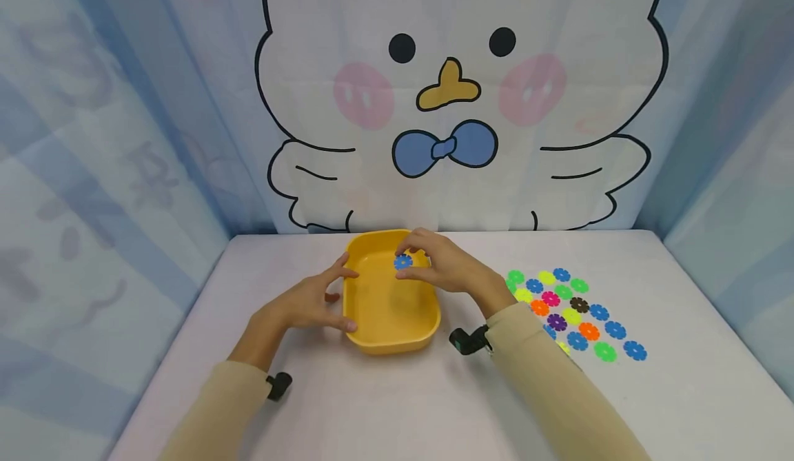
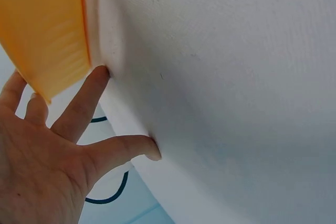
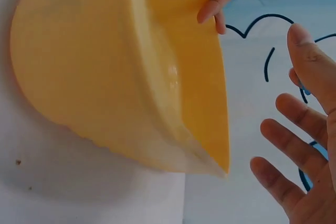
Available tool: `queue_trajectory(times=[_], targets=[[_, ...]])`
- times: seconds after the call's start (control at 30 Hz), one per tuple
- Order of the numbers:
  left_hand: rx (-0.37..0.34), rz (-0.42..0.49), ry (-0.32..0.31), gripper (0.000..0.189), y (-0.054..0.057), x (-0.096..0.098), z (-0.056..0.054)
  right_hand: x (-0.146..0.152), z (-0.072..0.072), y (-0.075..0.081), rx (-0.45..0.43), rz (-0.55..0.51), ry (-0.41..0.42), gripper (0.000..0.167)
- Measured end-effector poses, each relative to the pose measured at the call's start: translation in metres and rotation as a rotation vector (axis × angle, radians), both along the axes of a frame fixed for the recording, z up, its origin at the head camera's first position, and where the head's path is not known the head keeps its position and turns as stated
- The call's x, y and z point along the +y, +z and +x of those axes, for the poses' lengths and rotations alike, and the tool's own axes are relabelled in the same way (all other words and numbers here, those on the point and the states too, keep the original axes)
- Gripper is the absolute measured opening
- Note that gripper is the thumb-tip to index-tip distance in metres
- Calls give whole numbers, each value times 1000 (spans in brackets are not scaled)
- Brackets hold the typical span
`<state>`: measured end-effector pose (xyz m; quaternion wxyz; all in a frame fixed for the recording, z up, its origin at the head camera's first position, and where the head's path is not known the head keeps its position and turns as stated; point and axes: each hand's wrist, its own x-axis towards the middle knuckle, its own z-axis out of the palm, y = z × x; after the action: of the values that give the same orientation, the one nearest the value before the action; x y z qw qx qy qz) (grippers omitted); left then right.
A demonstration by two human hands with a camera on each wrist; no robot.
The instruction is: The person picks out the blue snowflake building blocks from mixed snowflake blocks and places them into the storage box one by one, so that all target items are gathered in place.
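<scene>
A yellow plastic tray (image 1: 391, 316) stands on the table. At its left side, my left hand (image 1: 308, 301) holds the rim, with the thumb and a finger reaching over the edge and other fingers along the outer wall. In the left wrist view the lower fingers (image 2: 86, 98) are spread beside the tray wall (image 2: 52, 30). Over the tray's right part, my right hand (image 1: 443, 261) pinches a blue flower-shaped disc (image 1: 403, 262) between thumb and index finger. Seen from the right wrist, the remaining fingers (image 3: 294, 142) are spread, and the thumb mostly hides the disc.
Several flower-shaped discs in blue, green, orange, yellow and other colours lie scattered on the table's right side, such as an orange disc (image 1: 589, 331). My right sleeve (image 1: 546, 371) overlaps some of them. A curtain (image 1: 558, 192) with a cartoon figure hangs behind the table.
</scene>
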<state>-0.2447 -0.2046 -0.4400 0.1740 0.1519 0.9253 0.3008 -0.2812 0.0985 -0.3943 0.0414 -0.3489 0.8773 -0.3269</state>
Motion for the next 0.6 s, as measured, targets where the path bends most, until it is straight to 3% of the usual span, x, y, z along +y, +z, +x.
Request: queue_trajectory(times=[0.3, 0.6], targets=[[-8, -8, 17, 99, 1, 10, -5, -10, -12, 0, -24, 8, 4, 38], [-23, -29, 8, 94, 4, 3, -3, -30, -17, -7, -54, -5, 7, 40]])
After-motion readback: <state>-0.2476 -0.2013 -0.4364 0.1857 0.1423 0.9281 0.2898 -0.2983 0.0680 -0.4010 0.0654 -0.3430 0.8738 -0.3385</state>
